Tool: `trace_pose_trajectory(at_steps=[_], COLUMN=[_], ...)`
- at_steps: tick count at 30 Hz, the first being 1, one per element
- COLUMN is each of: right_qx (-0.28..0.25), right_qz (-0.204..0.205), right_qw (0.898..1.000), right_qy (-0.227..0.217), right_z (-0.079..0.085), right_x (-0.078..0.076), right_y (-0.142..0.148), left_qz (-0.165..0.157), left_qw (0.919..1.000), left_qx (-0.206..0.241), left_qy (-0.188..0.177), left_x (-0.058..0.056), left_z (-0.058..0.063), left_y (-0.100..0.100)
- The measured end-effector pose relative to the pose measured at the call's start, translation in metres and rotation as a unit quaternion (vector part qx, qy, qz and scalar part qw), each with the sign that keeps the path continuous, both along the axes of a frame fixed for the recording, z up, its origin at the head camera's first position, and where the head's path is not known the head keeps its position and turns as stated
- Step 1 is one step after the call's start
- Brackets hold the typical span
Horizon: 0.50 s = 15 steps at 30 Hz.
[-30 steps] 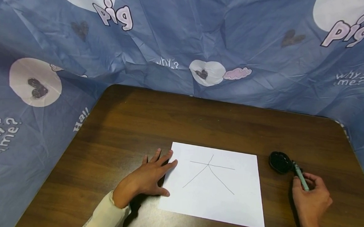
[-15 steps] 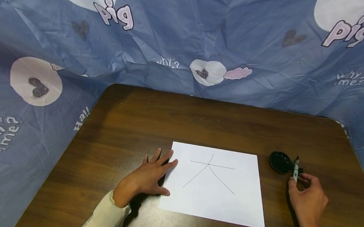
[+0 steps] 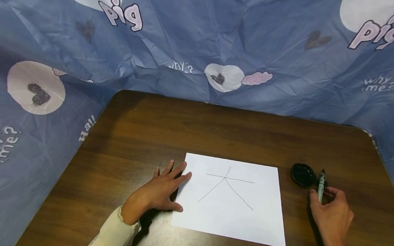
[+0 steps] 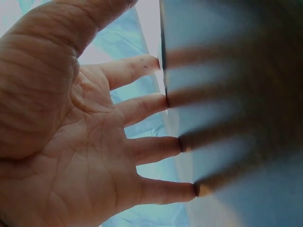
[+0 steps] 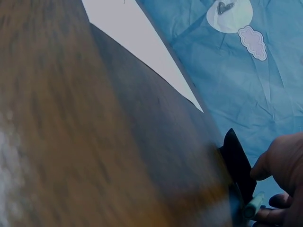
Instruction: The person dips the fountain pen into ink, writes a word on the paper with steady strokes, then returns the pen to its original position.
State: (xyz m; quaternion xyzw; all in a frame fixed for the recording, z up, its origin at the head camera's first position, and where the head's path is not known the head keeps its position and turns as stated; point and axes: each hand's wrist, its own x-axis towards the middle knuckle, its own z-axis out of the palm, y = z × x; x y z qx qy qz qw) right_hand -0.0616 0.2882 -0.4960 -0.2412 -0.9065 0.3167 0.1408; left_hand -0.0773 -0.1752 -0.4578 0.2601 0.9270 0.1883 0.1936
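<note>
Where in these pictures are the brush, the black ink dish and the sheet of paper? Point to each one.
brush (image 3: 320,186): head view, on the middle of its pale green shaft, above the right hand.
ink dish (image 3: 303,175): head view, on its dark centre.
sheet of paper (image 3: 245,222): head view, on its blank lower part.

Brown wood table (image 3: 216,131): white paper sheet (image 3: 239,214), black dish (image 3: 303,175) on it.

The left hand (image 3: 161,190) lies flat with fingers spread, while the right hand (image 3: 333,215) curls in a pinch.
</note>
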Motion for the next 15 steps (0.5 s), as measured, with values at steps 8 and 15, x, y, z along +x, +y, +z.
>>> trace_pose_trajectory(at_steps=[8,15], right_qx=[0.005,0.011], right_qz=[0.000,0.003], right_qw=[0.999,0.996], right_qy=[-0.035,-0.092], right_z=[0.006,0.012], right_x=[0.002,0.001], right_y=[0.000,0.006], left_qz=[0.010,0.013], left_qw=[0.9997,0.9992], left_qx=[0.023,0.034], left_qy=[0.000,0.018], left_x=[0.005,0.007], left_z=[0.001,-0.003], left_y=[-0.001,0.000])
